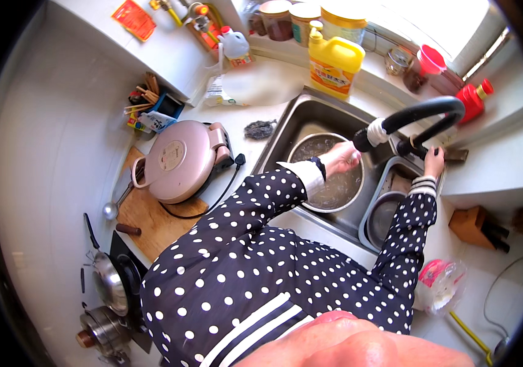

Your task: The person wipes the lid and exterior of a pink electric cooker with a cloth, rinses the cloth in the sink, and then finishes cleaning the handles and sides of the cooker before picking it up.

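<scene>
A metal basin [294,153] of cloudy water stands in the stainless steel sink [284,133]. Over this basin is my left hand [341,158], with its fingers curled close to the spout end of the black faucet [422,110]. Whether those fingers hold anything is hard to make out. White cloth or tape is wrapped around the spout [377,132] near its tip. At the faucet's base, my right hand [434,161] is closed around its dark handle. Below that hand, a grey rectangular tub [368,225] holds a round bowl [383,220].
Left of the sink lie a dark scouring pad [260,130] and a pink electric griddle [181,160] on a wooden board [151,229]. A yellow detergent jug [335,64] stands behind the sink. A knife block [475,227] sits at right, pots [110,280] at lower left.
</scene>
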{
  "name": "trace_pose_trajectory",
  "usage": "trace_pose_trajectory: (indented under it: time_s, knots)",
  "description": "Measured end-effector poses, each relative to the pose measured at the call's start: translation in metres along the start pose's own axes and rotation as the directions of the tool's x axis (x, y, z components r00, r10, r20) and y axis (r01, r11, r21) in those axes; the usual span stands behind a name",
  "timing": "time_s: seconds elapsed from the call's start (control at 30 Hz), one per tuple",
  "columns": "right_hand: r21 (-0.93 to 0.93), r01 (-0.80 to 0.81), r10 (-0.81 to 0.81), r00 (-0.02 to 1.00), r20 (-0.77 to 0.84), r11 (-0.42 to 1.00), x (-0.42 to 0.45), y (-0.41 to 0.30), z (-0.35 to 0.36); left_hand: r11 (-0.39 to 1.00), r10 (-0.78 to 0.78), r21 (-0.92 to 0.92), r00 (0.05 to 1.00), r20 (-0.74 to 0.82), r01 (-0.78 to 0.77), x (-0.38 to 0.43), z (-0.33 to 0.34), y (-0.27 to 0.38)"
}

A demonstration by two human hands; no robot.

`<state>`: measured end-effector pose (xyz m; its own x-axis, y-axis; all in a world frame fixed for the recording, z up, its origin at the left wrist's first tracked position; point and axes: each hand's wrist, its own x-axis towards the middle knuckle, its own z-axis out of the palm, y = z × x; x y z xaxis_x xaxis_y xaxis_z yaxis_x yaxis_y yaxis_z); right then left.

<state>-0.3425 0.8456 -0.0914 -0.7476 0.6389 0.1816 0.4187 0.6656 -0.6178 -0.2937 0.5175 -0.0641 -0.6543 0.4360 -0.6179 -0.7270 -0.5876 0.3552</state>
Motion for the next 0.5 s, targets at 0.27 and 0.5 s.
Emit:
trace_pose_trajectory:
  time_s: [0.27,0.5]
  knots:
    - [0.030,0.139,-0.142,0.965,0.222,0.990,-0.029,-0.006,-0.029,0.989,-0.086,0.118,0.996,-0.015,0.087,0.002,0.012,-0.013]
    - [0.843,-0.332,-0.334,0.808,0.485,0.423,-0.234,-0.138,-0.024,0.954,0.143,0.248,0.984,0.104,-0.165,-0.021,-0.005,-0.029]
